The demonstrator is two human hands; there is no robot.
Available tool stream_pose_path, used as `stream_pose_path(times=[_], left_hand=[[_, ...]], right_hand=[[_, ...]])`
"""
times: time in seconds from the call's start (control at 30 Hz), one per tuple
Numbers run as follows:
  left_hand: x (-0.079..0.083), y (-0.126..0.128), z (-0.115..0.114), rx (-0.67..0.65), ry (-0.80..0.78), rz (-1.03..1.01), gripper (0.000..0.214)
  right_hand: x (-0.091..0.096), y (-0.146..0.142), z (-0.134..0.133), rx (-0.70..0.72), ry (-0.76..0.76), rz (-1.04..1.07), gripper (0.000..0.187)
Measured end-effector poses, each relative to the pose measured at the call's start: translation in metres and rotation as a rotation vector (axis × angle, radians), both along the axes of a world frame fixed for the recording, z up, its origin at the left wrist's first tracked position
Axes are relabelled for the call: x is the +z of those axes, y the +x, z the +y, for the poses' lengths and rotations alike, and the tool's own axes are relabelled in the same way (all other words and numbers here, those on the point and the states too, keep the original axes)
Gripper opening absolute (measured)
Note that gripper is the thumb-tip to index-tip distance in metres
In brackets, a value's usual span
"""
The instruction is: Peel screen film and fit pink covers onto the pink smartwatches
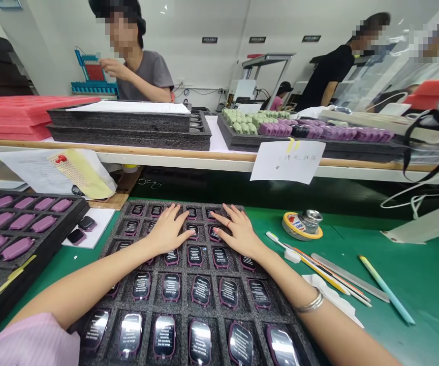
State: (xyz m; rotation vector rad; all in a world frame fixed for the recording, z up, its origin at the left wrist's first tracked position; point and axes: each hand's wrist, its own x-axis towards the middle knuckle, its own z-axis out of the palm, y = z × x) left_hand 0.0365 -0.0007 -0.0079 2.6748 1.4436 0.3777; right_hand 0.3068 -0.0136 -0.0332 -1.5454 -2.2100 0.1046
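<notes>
A dark grey foam tray lies on the green bench in front of me, its compartments holding rows of purple-rimmed smartwatch bodies with lit screens of white text. My left hand rests palm down over the far rows, fingers spread, covering some of the watches. To its right, my right hand lies the same way with fingers apart, a fingertip and thumb near watches in the far rows. Neither hand grips anything. Some watches are hidden beneath the hands and forearms.
Left, another foam tray holds purple pieces, beside two watch bodies on white paper. Right lie a tape roll with a metal-topped container, a toothbrush, a metal ruler and a pen. A shelf crosses behind; people work beyond.
</notes>
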Motion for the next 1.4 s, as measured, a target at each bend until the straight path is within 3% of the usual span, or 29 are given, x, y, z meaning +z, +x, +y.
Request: stream_pose_path(times=[0.13, 0.37, 0.6, 0.93, 1.13, 1.4], left_hand=[[0.002, 0.007, -0.001, -0.002, -0.021, 0.010, 0.072], [0.014, 0.011, -0.007, -0.013, -0.057, 0.016, 0.075], [0.021, -0.003, -0.024, -0.020, -0.092, 0.040, 0.079], [0.012, 0.015, -0.001, 0.034, -0.083, 0.028, 0.078], [0.013, 0.013, -0.005, 0.016, -0.063, 0.022, 0.080], [0.018, -0.002, -0.025, -0.004, -0.090, 0.027, 0.080]], right_hand=[[0.005, 0.001, -0.003, -0.006, -0.007, -0.002, 0.047], [0.006, 0.009, -0.025, -0.007, -0.002, 0.038, 0.065], [0.008, 0.000, -0.059, 0.069, -0.006, 0.019, 0.054], [0.008, -0.002, -0.062, 0.078, 0.044, -0.010, 0.045], [0.013, 0.007, -0.069, 0.037, 0.105, 0.046, 0.051], [-0.008, 0.037, -0.084, -0.086, 0.136, 0.175, 0.047]])
